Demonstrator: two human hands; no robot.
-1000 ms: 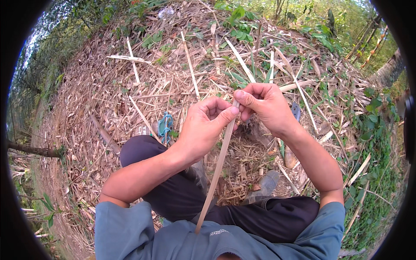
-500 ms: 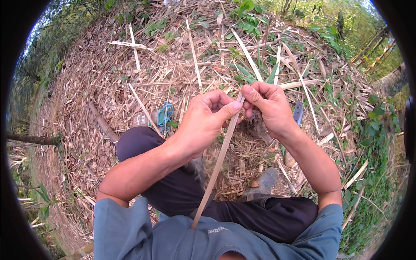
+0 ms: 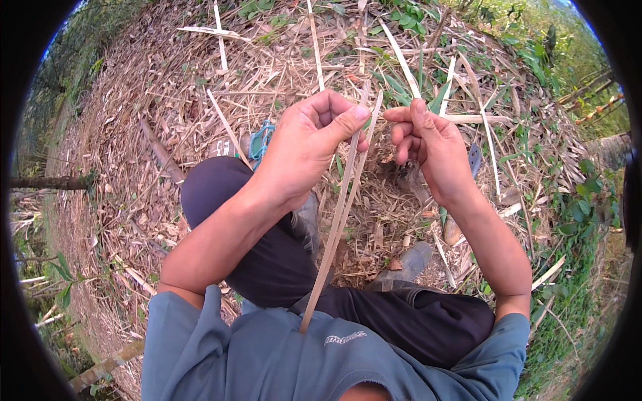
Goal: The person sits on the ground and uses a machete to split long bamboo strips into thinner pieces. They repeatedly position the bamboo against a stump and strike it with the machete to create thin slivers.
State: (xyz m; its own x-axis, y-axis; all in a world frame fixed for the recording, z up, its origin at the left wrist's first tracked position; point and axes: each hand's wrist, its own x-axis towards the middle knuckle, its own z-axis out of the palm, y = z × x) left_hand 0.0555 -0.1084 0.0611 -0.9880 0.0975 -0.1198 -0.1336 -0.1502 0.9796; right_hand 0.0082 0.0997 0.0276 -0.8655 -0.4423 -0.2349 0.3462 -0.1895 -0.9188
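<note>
My left hand (image 3: 317, 137) pinches a long, thin, pale split strip (image 3: 324, 267), which looks like bamboo, between thumb and fingers near its upper end. The strip slants down to the front of my shirt. Its upper part is parted into two strands; one passes under my thumb, and the other stands free just right of the fingers. My right hand (image 3: 431, 144) is held apart from the strip, index finger stretched toward it, other fingers loosely curled. Nothing shows in it.
Dry leaves and shavings cover the ground. Several pale strips, one of them long (image 3: 400, 57), lie ahead. Looped teal cord (image 3: 261, 138) is beyond my raised knee (image 3: 210, 187). A bluish-grey flat piece with small holes (image 3: 474, 159) lies beside my right forearm. A boot (image 3: 411, 260) shows below.
My right hand has let go of the strip's upper end and moved right. The strip's top now shows as two separated strands. My left hand keeps its pinch.
</note>
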